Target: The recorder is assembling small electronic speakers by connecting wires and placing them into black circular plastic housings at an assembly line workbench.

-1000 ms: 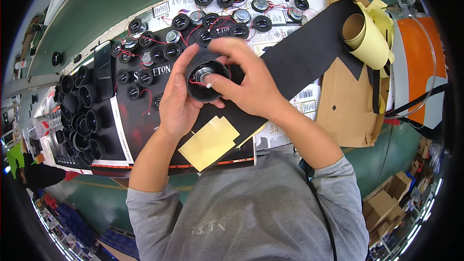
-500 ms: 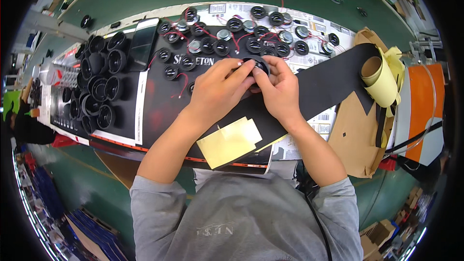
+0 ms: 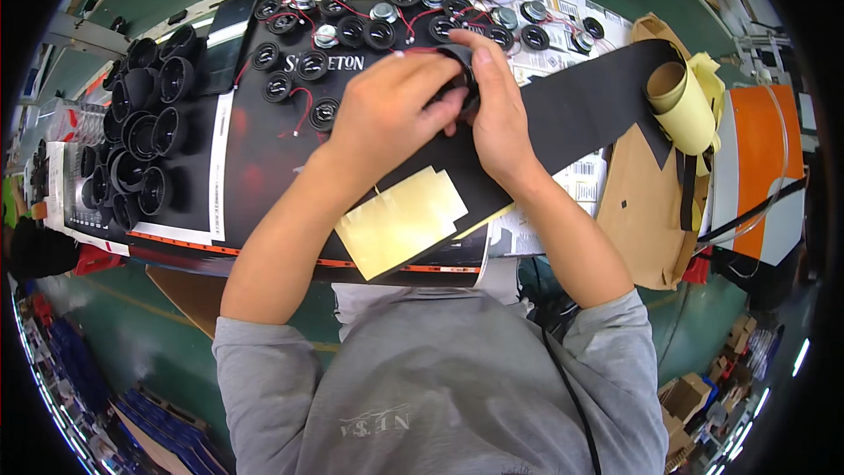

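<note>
And the right hand (image 3: 501, 123) has just straightened its fingers! The round black plastic cup (image 3: 456, 54) sits between both hands, beyond the pale-yellow paper (image 3: 400, 224); the left hand (image 3: 378, 110) grasps it, apparently steadying; right-hand grip, cannot tell.

Left hand (image 3: 382, 110) and right hand (image 3: 499, 114) around a black cup (image 3: 472, 91), mostly hidden. Wired speaker drivers (image 3: 380, 34) beyond, more cup-shaped housings (image 3: 177, 79) clustered left, pale-yellow sheets (image 3: 404, 222) nearer the body.
</note>
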Available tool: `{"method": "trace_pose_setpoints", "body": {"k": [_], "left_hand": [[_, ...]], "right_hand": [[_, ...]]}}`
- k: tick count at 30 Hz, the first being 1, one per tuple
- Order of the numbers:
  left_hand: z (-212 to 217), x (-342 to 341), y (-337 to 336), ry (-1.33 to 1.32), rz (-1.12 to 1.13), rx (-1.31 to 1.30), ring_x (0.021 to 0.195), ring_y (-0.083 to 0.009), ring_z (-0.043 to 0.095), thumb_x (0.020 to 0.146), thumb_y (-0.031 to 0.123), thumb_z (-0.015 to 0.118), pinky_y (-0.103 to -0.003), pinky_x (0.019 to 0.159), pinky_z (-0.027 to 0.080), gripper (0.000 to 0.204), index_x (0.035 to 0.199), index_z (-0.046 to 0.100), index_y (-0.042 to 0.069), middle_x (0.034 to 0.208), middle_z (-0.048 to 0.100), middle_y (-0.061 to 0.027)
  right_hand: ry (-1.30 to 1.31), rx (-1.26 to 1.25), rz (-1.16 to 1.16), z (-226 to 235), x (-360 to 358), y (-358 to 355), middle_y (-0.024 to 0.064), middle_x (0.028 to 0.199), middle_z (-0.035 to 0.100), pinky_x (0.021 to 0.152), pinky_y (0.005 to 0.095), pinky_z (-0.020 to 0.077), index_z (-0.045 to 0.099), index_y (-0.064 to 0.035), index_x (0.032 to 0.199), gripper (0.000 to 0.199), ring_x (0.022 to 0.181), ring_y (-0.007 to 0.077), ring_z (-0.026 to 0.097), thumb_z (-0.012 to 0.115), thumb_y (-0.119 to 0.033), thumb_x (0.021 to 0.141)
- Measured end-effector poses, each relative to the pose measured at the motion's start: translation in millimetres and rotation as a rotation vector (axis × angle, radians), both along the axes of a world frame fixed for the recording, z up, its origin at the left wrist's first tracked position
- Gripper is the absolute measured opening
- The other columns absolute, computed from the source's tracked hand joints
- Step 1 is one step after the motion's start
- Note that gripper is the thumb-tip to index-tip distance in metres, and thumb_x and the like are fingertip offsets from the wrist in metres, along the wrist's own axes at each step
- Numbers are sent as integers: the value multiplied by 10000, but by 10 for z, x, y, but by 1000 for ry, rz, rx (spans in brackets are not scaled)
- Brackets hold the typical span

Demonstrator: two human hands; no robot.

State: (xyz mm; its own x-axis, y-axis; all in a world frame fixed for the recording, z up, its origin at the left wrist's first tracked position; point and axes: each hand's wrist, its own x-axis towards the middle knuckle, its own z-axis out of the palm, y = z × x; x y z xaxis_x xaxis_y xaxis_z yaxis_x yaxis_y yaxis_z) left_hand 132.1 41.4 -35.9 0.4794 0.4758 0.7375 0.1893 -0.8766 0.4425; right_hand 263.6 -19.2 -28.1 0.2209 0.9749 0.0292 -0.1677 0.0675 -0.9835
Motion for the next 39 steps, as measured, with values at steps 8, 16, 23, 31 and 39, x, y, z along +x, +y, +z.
{"method": "trace_pose_setpoints", "body": {"k": [8,16,23,31,39], "left_hand": [[75,-71,-49,37,12,-125,718,-227,677,699,84,789,-302,613,545,236,908,694,29,803,665,-88],[5,-64,-50,64,-56,4,649,-193,652,696,49,780,-281,564,526,201,866,673,44,792,631,-57],[7,-19,-22,33,9,102,686,-204,643,672,60,801,-282,607,516,286,917,660,18,862,645,-95],[35,79,-17,-40,-58,-267,1112,-232,607,756,67,786,-283,856,508,397,1059,534,17,1329,554,-190],[236,-65,-233,-435,-435,-1141,824,-118,641,891,70,677,-220,552,521,282,1157,585,55,1030,671,-91]], "right_hand": [[-58,-26,137,1,32,-99,37,789,551,509,221,424,496,-81,1234,404,607,86,511,340,-406,1050],[-79,20,121,-41,3,-233,61,862,559,670,282,491,468,-34,1215,391,746,123,544,386,-377,1046],[36,67,110,-42,10,-108,99,871,600,623,269,503,472,-4,1220,485,717,123,577,488,-436,1000],[-79,103,98,135,60,-141,188,792,622,581,310,516,261,68,1402,738,638,227,644,392,-535,997],[-1221,340,342,672,474,-754,111,786,612,648,422,507,632,-64,984,206,759,322,638,606,-240,880]]}}
